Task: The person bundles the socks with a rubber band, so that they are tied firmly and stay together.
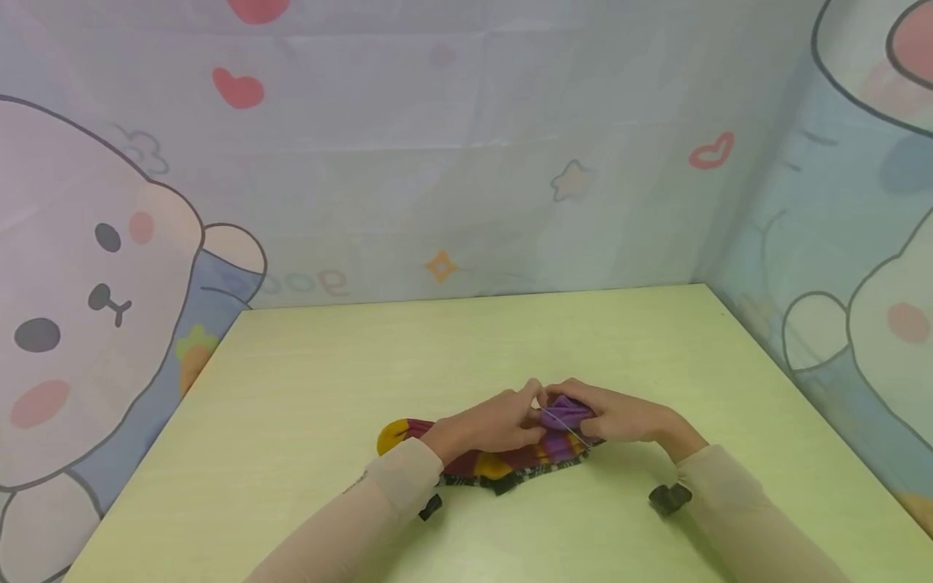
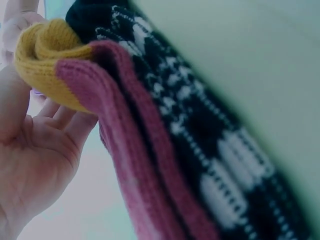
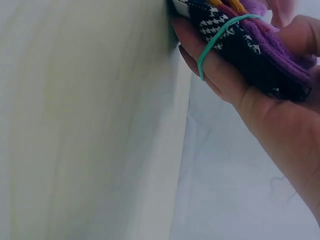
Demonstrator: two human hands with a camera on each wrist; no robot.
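Note:
Several knitted socks lie in a bundle, with a maroon sock with a yellow part beside a black-and-white patterned sock. At the right end, my right hand grips the purple end between thumb and fingers. A thin green rubber band crosses the socks there and passes over the right fingers. My left hand arches over the bundle, its bent index fingertip where the band's upper end seems pinched. The left thumb tip is hidden in the head view.
The bundle rests on a pale yellow-green table. Cartoon-printed cloth stands behind the table and along both sides. Dark wrist devices sit under both sleeves.

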